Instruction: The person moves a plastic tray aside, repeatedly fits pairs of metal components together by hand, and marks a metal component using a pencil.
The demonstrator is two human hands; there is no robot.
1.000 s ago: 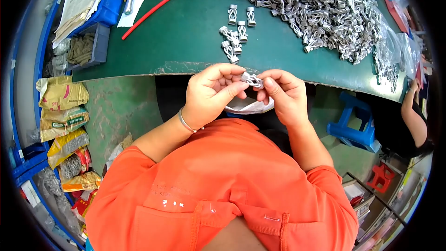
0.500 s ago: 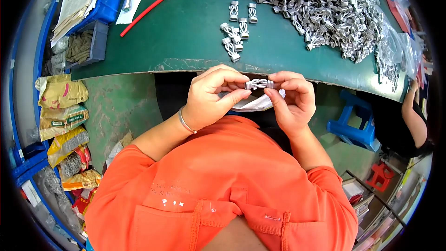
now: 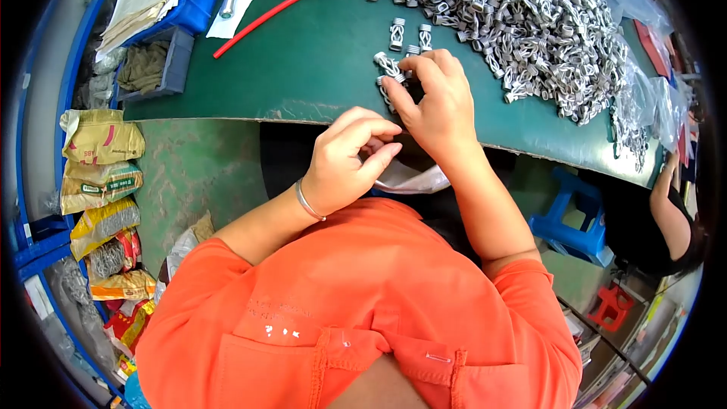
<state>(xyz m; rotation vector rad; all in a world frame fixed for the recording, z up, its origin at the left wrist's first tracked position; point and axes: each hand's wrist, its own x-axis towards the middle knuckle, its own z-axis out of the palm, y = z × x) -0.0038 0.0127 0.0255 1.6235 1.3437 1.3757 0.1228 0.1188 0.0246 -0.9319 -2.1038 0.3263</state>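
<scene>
Small grey braided-looking pieces with ribbed ends (image 3: 388, 63) lie in a loose group on the dark green tabletop (image 3: 318, 45), near its front edge. The two farthest stand lengthwise away from the person, ribbed ends toward the far side; a nearer one slants, its long axis running from far left to near right. The right hand (image 3: 445, 106) reaches over this group, thumb and forefinger at the slanted piece — whether they grip it, I cannot tell — and hides part of the others. The left hand (image 3: 339, 160) is loosely curled and released, fingertips apart, near a white bag (image 3: 413, 179) below the table edge. Beyond spreads a big heap of similar pieces (image 3: 522, 23); a red pencil with a yellow tip (image 3: 265, 23) lies diagonally to the left.
</scene>
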